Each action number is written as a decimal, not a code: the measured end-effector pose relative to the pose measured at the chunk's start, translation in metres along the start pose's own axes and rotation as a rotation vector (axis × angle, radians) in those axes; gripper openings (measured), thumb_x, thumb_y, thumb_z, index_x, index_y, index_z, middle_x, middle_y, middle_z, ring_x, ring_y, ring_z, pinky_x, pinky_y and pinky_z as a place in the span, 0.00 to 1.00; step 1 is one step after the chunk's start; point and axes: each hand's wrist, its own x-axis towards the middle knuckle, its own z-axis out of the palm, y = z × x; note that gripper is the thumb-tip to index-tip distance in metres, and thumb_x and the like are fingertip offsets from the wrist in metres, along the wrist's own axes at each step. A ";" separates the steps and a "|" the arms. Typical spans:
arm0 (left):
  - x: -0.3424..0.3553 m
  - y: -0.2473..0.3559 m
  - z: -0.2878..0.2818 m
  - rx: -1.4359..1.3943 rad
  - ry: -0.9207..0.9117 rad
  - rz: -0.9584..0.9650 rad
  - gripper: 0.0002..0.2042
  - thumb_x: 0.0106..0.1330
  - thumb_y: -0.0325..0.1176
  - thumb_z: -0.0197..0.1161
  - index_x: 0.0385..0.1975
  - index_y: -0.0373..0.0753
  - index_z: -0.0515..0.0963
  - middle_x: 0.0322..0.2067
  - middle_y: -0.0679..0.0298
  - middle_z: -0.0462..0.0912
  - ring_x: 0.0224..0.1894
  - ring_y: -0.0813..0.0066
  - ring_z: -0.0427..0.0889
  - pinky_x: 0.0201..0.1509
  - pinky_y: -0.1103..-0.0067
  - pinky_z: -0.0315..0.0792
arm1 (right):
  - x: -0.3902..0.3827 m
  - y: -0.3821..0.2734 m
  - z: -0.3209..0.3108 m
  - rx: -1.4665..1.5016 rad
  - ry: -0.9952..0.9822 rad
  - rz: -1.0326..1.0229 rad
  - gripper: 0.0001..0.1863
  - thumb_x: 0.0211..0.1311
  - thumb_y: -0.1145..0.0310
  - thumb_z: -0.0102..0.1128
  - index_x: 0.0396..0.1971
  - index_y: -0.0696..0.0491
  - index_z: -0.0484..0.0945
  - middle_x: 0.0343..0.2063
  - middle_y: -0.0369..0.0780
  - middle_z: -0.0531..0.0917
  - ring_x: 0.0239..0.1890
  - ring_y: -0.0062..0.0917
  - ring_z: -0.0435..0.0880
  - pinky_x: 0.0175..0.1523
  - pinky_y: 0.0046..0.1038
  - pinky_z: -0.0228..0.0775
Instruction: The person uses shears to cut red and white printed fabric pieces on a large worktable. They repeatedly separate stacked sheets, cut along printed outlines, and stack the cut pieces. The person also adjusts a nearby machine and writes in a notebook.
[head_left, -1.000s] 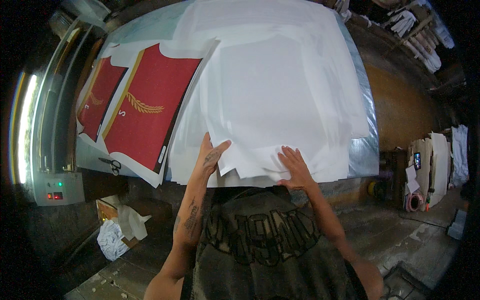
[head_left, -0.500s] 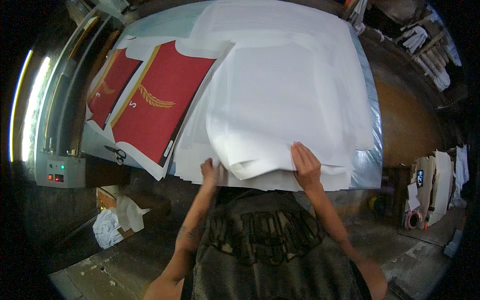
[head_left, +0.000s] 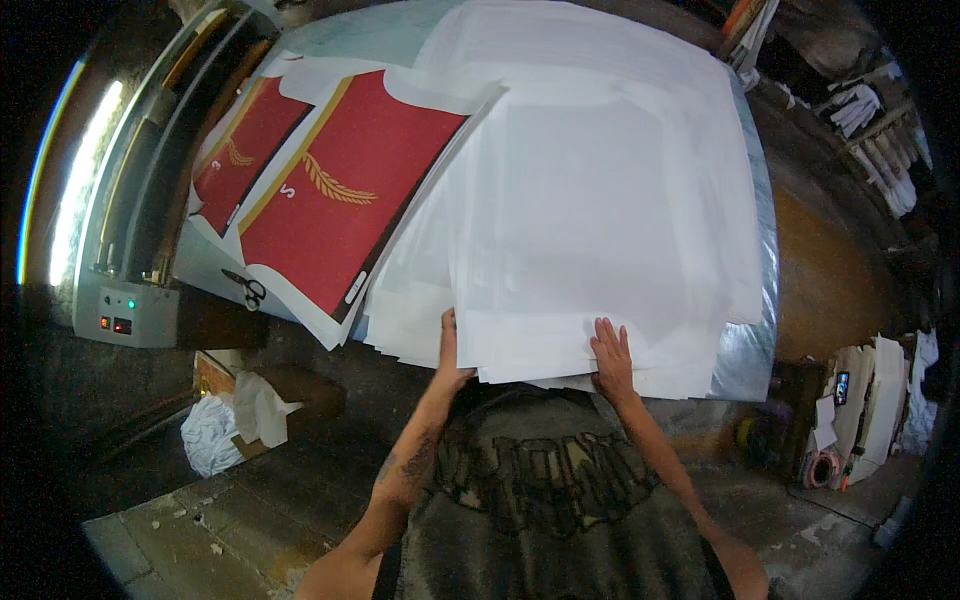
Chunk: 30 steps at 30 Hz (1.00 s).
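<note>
A large stack of white paper sheets spreads over the table, its near edges slightly out of line. On the near part of the top sheet lies my right hand, palm down with the fingers stretched out and a little apart. My left hand stands on edge against the near left corner of the upper sheets, fingers straight and pointing away from me. Its palm side is partly hidden. To the left lie two sheets printed with red garment panels, the larger panel nearer the stack and the smaller panel farther left.
Black scissors lie at the table's near left edge. A long machine with a grey control box stands at the far left. White crumpled cloth sits low on the left. Upright boards and a phone are at the right.
The top sheet's lifted, curled near edge now lies flat. My left hand has moved up to its corner, and my right hand has flattened nearer the front edge. The view has shifted slightly.
</note>
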 end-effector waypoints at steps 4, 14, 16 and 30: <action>0.017 0.048 -0.039 -0.246 -0.245 0.015 0.39 0.54 0.26 0.68 0.65 0.31 0.54 0.59 0.50 0.67 0.61 0.68 0.67 0.65 0.72 0.62 | 0.005 -0.015 0.000 0.095 0.015 -0.038 0.18 0.51 0.78 0.52 0.45 0.63 0.71 0.65 0.55 0.60 0.70 0.43 0.54 0.70 0.54 0.41; 0.068 0.022 -0.136 -0.034 -0.213 -0.413 0.38 0.68 0.48 0.55 0.71 0.42 0.44 0.71 0.50 0.44 0.71 0.57 0.49 0.71 0.64 0.46 | 0.028 -0.082 0.051 -0.171 -0.222 -0.044 0.24 0.51 0.69 0.53 0.49 0.63 0.70 0.66 0.55 0.56 0.71 0.44 0.50 0.69 0.58 0.41; 0.066 0.020 -0.129 0.307 -0.215 -0.284 0.42 0.65 0.48 0.59 0.71 0.39 0.42 0.70 0.46 0.45 0.71 0.54 0.50 0.71 0.64 0.48 | 0.034 -0.087 0.053 -0.177 -0.346 0.026 0.28 0.46 0.71 0.57 0.51 0.65 0.67 0.68 0.54 0.52 0.72 0.44 0.44 0.70 0.59 0.34; 0.089 0.014 -0.170 0.446 -0.412 0.062 0.46 0.56 0.27 0.65 0.69 0.29 0.39 0.69 0.44 0.47 0.69 0.57 0.51 0.71 0.74 0.45 | 0.003 -0.092 -0.013 -0.190 -0.293 0.165 0.36 0.59 0.46 0.57 0.61 0.53 0.63 0.66 0.49 0.58 0.70 0.41 0.53 0.70 0.52 0.42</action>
